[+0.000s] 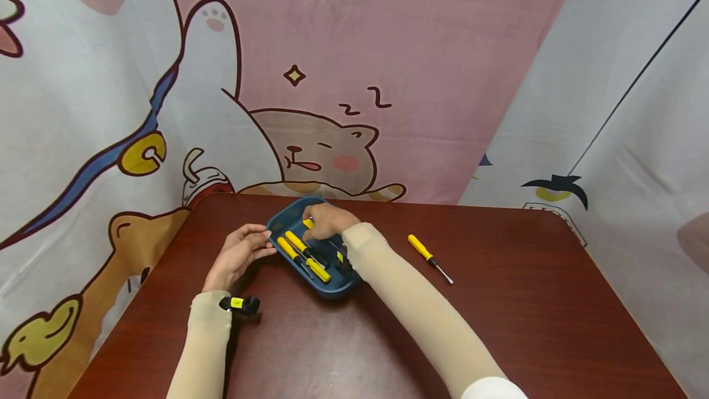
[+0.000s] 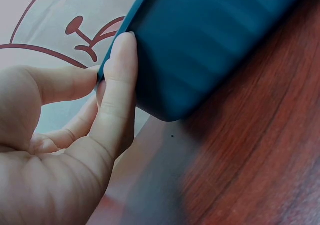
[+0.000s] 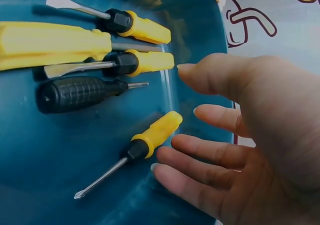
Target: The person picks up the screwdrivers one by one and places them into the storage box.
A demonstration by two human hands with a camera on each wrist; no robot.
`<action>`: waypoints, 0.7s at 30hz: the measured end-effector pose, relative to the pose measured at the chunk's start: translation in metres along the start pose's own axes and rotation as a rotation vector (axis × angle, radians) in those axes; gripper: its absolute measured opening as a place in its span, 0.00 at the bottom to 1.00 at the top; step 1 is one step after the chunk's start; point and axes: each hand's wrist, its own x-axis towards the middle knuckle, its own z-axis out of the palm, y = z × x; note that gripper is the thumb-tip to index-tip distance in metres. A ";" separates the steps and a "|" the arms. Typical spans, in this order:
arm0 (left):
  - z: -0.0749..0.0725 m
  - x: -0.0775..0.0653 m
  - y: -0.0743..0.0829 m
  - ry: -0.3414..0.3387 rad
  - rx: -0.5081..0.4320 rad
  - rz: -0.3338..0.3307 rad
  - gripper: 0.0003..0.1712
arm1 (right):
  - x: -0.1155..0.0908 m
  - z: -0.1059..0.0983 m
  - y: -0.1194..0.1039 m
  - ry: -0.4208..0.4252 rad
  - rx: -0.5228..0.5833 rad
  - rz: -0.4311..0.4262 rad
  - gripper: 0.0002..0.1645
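Note:
My left hand (image 1: 235,256) pinches the rim of a blue tray (image 2: 210,50) at its left corner, thumb on one side and fingers on the other. Inside the tray, my right hand (image 1: 330,221) reaches over the far end with thumb and fingers apart. Its fingertips lie close beside a small yellow-and-black screwdriver (image 3: 156,133), which is not gripped. Two more small yellow screwdrivers (image 3: 150,30), a larger yellow-handled tool (image 3: 55,46) and a black-handled screwdriver (image 3: 77,93) lie together on the tray's bottom. The right wrist partly covers the tray in the head view.
Right of the tray, another yellow-and-black screwdriver (image 1: 422,249) lies on the reddish-brown table (image 1: 526,300). A cartoon-printed cloth (image 1: 432,79) hangs behind the table's far edge.

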 end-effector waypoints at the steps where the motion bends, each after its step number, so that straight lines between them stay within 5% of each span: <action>1: 0.000 0.000 0.000 -0.002 0.002 0.000 0.20 | -0.001 -0.001 0.000 0.002 -0.006 -0.010 0.37; 21: 0.003 -0.001 0.000 0.021 0.004 -0.009 0.20 | -0.040 -0.017 0.018 0.121 -0.055 -0.150 0.44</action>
